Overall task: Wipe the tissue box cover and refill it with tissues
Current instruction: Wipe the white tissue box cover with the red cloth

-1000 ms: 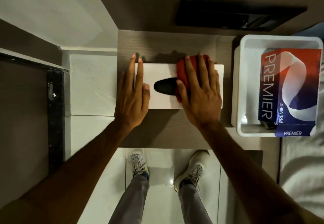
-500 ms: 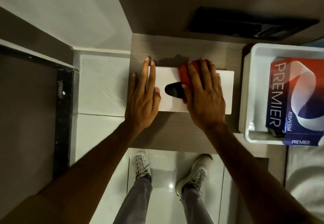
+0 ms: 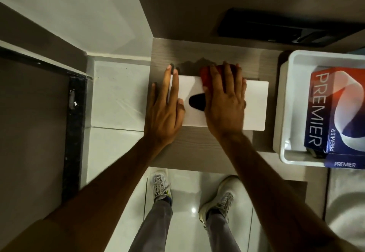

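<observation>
A white tissue box cover point(image 3: 254, 105) with a dark oval slot point(image 3: 196, 102) lies on a small wooden table point(image 3: 197, 147). My left hand point(image 3: 164, 109) lies flat on the cover's left end, fingers spread, holding it down. My right hand point(image 3: 225, 101) presses flat on a red cloth point(image 3: 206, 77) over the cover's middle and far edge; most of the cloth is hidden under the hand, and so is the right part of the slot. A red, white and blue PREMIER tissue pack point(image 3: 335, 109) sits in a white tub point(image 3: 280, 103) to the right.
A dark flat device point(image 3: 276, 28) hangs on the wall behind the table. White floor tiles point(image 3: 118, 97) lie to the left, beside a black-edged door frame point(image 3: 75, 133). My legs and white sneakers point(image 3: 217, 196) stand at the table's near edge. Pale fabric point(image 3: 345, 202) lies at the lower right.
My right hand has slid the red cloth toward the cover's far edge, so less cloth shows near the slot. The left hand stays pressed on the left end. The camera has shifted slightly.
</observation>
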{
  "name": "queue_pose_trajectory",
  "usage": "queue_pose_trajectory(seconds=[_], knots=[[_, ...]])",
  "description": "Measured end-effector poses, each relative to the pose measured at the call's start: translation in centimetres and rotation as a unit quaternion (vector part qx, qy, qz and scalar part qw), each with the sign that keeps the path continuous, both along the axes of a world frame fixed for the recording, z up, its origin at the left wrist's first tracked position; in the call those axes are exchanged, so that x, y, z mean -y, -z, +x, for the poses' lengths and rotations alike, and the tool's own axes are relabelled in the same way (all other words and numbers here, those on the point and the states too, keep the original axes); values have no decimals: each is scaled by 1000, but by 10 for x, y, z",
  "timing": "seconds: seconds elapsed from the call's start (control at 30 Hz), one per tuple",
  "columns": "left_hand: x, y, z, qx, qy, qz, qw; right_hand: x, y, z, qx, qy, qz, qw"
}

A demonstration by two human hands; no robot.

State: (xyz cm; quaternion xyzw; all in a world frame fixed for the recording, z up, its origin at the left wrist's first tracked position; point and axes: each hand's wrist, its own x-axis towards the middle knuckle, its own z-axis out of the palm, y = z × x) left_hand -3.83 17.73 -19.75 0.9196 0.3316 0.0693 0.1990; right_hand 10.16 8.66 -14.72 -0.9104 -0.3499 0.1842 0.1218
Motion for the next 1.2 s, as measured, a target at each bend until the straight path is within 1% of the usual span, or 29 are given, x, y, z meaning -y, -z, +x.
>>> queue_pose_trajectory(seconds=[0.03, 0.07, 0.17, 0.2, 0.23, 0.27, 0.33, 0.37, 0.43, 0.53, 0.63, 0.67, 0.73, 0.8, 0.83, 0.87, 0.93, 1.0, 1.07, 1.1, 1.2], knots=[[0, 1, 0, -2, -1, -1, 1000, -6, 0, -5, 5, -1, 0, 1000], [1, 3, -1, -1, 2, 1, 1000, -10, 1, -9, 8, -26, 4, 1000], [2, 4, -4, -4, 28, 27, 999, -5, -3, 3, -7, -148, -4, 989], [2, 3, -4, -1, 29, 27, 999, 1, -7, 14, -16, -164, -17, 986], [2, 1, -3, 0, 21, 20, 1000, 10, -10, 26, -28, -155, -25, 987], [2, 0, -1, -1, 9, 9, 1000, 21, -13, 37, -43, -125, -23, 991], [1, -2, 2, -8, -11, -4, 1000, 47, -20, 54, -77, -37, -3, 996], [2, -2, 2, -11, -14, -5, 1000, 60, -22, 56, -85, -3, 5, 996], [2, -1, 3, -15, -14, -9, 1000, 82, -23, 43, -83, 32, 7, 996], [3, -2, 3, -18, -19, -16, 1000, 91, -20, -10, -64, 58, -5, 996], [4, -3, 3, -16, -17, -17, 1000, 69, -12, -65, -37, 65, -1, 997], [3, -3, 3, -13, -14, -18, 1000, 61, -8, -78, -27, 52, 0, 998], [4, -4, 3, -9, -9, -23, 1000, 58, -2, -90, 2, -11, 5, 1000], [2, -5, 3, 0, -8, -32, 999, 77, 2, -83, 31, -80, 6, 996], [0, -5, 3, 5, -7, -38, 999, 91, 3, -74, 39, -87, 2, 995], [-1, -5, 3, 8, -6, -44, 999, 103, 2, -66, 40, -70, -3, 997], [-1, -5, 2, 8, -7, -50, 999, 114, 2, -56, 26, 7, -10, 1000], [-1, -3, 2, 10, -10, -54, 998, 99, 3, -61, 26, 76, -12, 997], [-2, -2, 1, 17, -3, -55, 998, 72, 5, -74, 29, 96, -15, 995], [-2, -1, 1, 22, 1, -55, 998, 63, 6, -81, 32, 72, -10, 997], [-5, -2, 0, 29, 22, -55, 998, 71, 7, -96, 47, -66, -2, 997]])
